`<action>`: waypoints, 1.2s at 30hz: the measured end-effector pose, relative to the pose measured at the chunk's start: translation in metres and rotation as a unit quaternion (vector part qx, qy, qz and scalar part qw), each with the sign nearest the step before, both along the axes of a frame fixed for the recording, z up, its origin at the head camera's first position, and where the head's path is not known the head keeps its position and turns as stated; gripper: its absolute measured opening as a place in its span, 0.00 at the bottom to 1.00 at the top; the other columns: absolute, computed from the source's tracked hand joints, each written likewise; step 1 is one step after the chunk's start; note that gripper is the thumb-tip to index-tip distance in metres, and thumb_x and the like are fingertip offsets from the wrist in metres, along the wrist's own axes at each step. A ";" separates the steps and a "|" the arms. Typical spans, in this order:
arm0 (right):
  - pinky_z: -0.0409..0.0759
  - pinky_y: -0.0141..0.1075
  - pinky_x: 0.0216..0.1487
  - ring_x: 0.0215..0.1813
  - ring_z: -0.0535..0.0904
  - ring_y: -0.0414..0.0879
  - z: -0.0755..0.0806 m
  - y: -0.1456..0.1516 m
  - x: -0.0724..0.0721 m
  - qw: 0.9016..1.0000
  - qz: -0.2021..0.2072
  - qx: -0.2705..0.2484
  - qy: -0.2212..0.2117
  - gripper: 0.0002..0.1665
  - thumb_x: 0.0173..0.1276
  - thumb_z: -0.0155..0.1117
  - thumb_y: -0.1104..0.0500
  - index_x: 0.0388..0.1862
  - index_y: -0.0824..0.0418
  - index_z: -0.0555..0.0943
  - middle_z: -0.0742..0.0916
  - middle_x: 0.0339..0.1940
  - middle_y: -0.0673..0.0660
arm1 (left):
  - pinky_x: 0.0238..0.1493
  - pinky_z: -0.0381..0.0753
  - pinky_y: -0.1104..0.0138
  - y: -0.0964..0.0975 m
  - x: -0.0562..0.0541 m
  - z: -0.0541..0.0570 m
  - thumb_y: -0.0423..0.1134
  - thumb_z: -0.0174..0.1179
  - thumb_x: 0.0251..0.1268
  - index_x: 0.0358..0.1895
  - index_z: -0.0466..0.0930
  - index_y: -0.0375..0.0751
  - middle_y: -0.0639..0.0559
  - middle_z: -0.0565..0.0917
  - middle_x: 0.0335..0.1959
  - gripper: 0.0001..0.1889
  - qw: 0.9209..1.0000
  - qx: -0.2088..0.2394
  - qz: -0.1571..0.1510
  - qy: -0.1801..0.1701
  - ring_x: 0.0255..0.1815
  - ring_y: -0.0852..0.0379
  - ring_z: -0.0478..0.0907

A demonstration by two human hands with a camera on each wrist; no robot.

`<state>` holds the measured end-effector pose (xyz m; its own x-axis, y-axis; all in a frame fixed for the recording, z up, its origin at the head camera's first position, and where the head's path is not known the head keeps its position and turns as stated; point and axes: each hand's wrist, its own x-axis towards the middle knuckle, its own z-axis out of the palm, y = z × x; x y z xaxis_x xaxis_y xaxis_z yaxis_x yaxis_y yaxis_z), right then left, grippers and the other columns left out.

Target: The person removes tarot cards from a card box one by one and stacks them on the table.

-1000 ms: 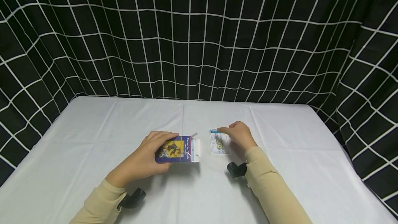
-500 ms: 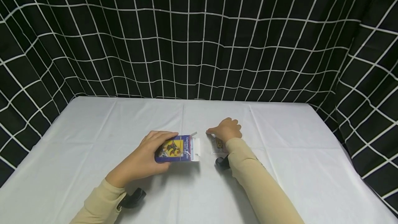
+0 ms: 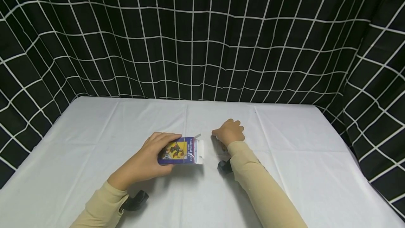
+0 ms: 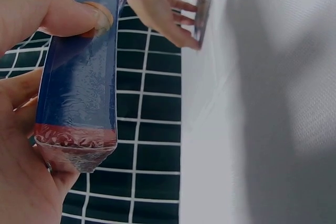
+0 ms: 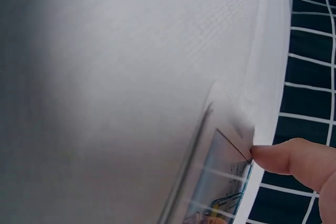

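Tarot box (image 3: pixel 178 151), picture side up, long axis sideways, flap end pointing out of left hand (image 3: pixel 147 161) toward right hand (image 3: pixel 230 133); grasped between left thumb and fingers. Card (image 5: pixel 218 179) beneath right hand, touched at edge by thumb tip; pinch or mere contact, impossible to tell.

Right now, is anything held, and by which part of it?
The left hand grips the tarot box by its narrow sides, away from the flap. The right hand touches a card at one edge; whether it grips is unclear.
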<state>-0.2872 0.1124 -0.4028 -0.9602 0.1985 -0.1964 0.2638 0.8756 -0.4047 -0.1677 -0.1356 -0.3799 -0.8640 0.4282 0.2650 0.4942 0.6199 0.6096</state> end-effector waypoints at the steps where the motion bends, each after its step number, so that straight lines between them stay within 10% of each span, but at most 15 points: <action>1: 0.79 0.56 0.55 0.63 0.69 0.66 0.000 0.000 0.000 1.000 -0.002 -0.001 0.002 0.42 0.60 0.67 0.46 0.62 0.76 0.69 0.73 0.59 0.74 | 0.68 0.65 0.48 0.000 0.000 0.000 0.36 0.71 0.43 0.71 0.69 0.46 0.50 0.76 0.67 0.43 1.000 0.000 0.000 0.000 0.68 0.50 0.67; 7: 0.77 0.56 0.57 0.64 0.66 0.66 0.005 0.007 0.006 0.997 0.007 -0.046 0.061 0.42 0.61 0.68 0.43 0.60 0.75 0.70 0.72 0.60 0.74 | 0.68 0.65 0.47 -0.001 0.000 0.001 0.36 0.71 0.43 0.71 0.69 0.46 0.49 0.76 0.67 0.43 1.000 0.002 0.002 0.001 0.67 0.50 0.67; 14: 0.72 0.51 0.60 0.58 0.72 0.61 0.028 0.026 0.032 0.969 0.027 -0.202 0.141 0.31 0.64 0.65 0.50 0.57 0.72 0.75 0.78 0.55 0.69 | 0.68 0.65 0.47 -0.001 0.000 -0.001 0.35 0.71 0.43 0.71 0.69 0.46 0.50 0.76 0.67 0.43 1.000 0.004 0.003 0.002 0.67 0.50 0.67; 22: 0.79 0.34 0.49 0.47 0.82 0.49 0.045 0.034 0.067 0.948 0.040 -0.290 0.124 0.24 0.64 0.67 0.51 0.55 0.63 0.80 0.84 0.51 0.60 | 0.67 0.66 0.48 -0.001 -0.001 -0.002 0.36 0.71 0.43 0.70 0.70 0.47 0.51 0.76 0.67 0.42 1.000 0.002 0.004 -0.001 0.67 0.51 0.67; 36: 0.85 0.37 0.50 0.42 0.85 0.40 0.055 0.025 0.101 0.911 0.103 -0.392 0.076 0.22 0.62 0.70 0.57 0.52 0.67 0.82 0.87 0.48 0.60 | 0.67 0.66 0.48 -0.001 -0.002 -0.004 0.36 0.71 0.43 0.70 0.70 0.48 0.51 0.76 0.67 0.42 1.000 -0.001 0.005 -0.003 0.67 0.51 0.67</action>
<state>-0.1867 0.1376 -0.3481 -0.9891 -0.1336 -0.0618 0.0151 0.3256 -0.9454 -0.1697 -0.1362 -0.3835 -0.8696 0.4202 0.2593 0.4846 0.6254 0.6116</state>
